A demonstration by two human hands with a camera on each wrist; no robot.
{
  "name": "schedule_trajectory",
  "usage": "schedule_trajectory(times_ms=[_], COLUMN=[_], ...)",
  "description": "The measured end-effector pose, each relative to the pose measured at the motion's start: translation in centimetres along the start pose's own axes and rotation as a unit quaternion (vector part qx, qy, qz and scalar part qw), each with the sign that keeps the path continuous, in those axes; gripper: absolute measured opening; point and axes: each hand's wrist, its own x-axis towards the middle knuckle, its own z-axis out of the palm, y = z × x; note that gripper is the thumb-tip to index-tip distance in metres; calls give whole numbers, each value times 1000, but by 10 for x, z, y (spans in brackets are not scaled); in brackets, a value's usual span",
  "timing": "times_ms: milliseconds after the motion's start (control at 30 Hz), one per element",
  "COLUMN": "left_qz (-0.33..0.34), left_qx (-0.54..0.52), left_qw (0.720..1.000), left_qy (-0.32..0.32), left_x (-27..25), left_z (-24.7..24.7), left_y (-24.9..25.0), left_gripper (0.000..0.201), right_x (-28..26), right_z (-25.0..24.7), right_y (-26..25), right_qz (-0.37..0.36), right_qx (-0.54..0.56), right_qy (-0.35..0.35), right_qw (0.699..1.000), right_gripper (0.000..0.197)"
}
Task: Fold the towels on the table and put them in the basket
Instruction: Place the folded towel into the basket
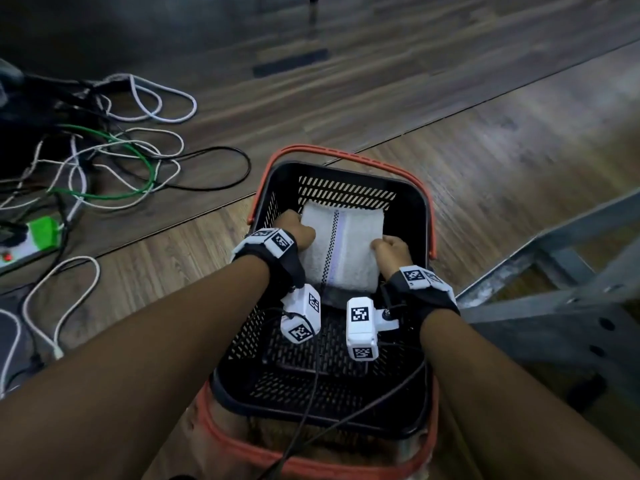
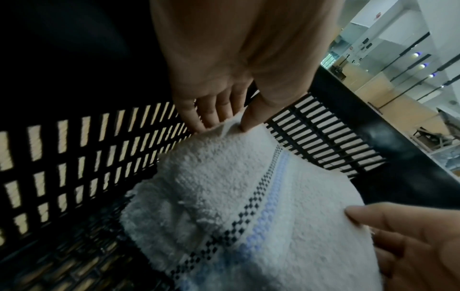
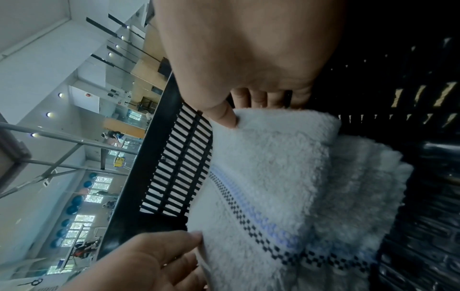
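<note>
Towel (image 1: 341,249), folded and white with a checked stripe, sits inside our black basket (image 1: 412,202); our left hand (image 1: 294,230) and right hand (image 1: 389,252) each pinch an edge. Its underside stays hidden. Cables (image 1: 114,161) sprawl across the wooden floor (image 1: 485,133).

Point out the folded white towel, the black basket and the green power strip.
Folded white terry towel (image 1: 341,249), head view: its top face beside the checked stripe.
Black slotted plastic basket (image 1: 346,172), head view: its far rim.
Green power strip (image 1: 43,232), head view: its green top, on the floor at left.
</note>
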Motion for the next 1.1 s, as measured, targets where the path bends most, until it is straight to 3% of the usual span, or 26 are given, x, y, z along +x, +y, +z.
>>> schedule_trajectory(times_ms=[167, 300, 333, 400, 467, 533, 633, 900, 1000, 1100], left_qz=[-20, -7, 26, 115, 175, 188, 191, 221, 202, 145], left_qx=[30, 34, 45, 116, 198, 242, 260, 268, 280, 338], left_qw=[999, 999, 998, 984, 959, 946, 941, 928, 932, 930], left_qy=[-12, 15, 31, 67, 97, 110, 104, 138, 110, 23], left_x=[1, -3, -5, -9, -9, -5, 5, 29, 17, -3], left_z=[3, 7, 10, 17, 26, 34, 50, 75, 67, 49], left_y=[-7, -4, -4, -8, -16, -26, -45, -61, -53, -39], left_gripper=[33, 47, 53, 58, 58, 57, 57, 58, 59, 59], right_x=[0, -6, -9, -14, -11, -2, 13, 31, 21, 5], right_z=[1, 6, 9, 17, 24, 29, 40, 60, 55, 36], right_y=[0, -4, -4, -2, 5, 19, 44, 71, 62, 42], right_qz=[-8, -62, -115, -237, -293, -278, -240, -304, -284, -211], right_qx=[-16, -67, -120, -267, -364, -414, -428, -371, -380, -437], right_qy=[-9, 56, 82, 130, 140, 128, 117, 203, 163, 49], right_qw=[1000, 994, 983, 925, 873, 857, 863, 854, 865, 873], right_gripper=[35, 43, 46, 49, 52, 56, 60, 60, 62, 64])
